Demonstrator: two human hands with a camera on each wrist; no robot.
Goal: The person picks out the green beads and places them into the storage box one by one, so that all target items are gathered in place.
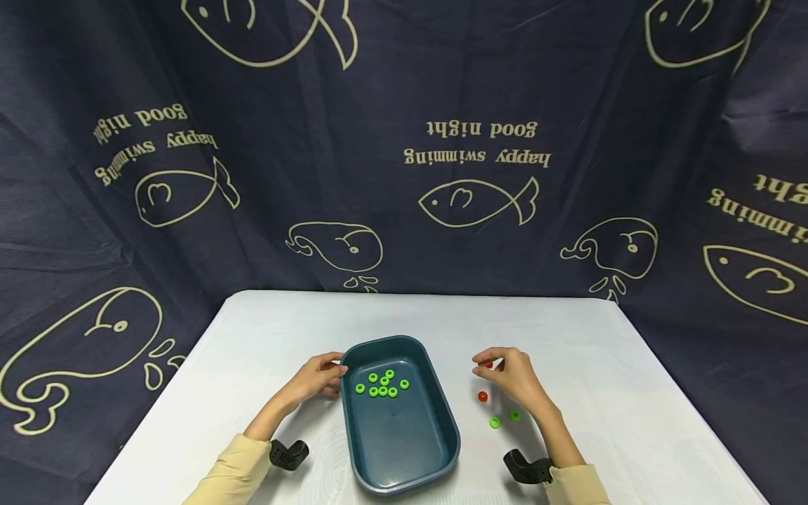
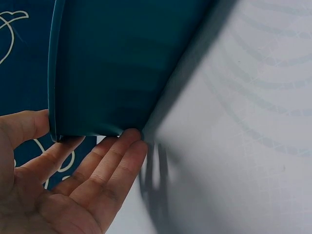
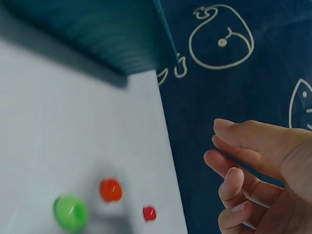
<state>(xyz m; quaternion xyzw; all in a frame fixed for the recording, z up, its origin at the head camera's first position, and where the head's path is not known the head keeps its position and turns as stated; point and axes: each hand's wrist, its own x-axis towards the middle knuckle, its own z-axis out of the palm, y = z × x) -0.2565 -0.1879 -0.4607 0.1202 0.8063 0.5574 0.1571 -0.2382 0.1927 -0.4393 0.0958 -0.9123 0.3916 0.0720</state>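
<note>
A dark teal plastic tray (image 1: 442, 421) stands on the table, with several small green rings (image 1: 383, 391) gathered in its far half. My left hand (image 1: 318, 379) holds the tray's far left corner; in the left wrist view its thumb is at the rim and the other fingers (image 2: 122, 161) lie against the outer wall. To the right of the tray, my right hand (image 1: 513, 375) hovers over the table, fingers loosely bent and apart, nothing between them. Below it are a red bead (image 1: 488, 365), seen between thumb and fingers, and another red bead (image 1: 482, 396).
Two green rings (image 1: 495, 423) lie on the white tabletop (image 1: 568, 351), nearer than the red beads. A dark curtain (image 1: 391, 140) with fish drawings hangs behind the table's far edge. Black bands (image 1: 289, 454) circle both wrists.
</note>
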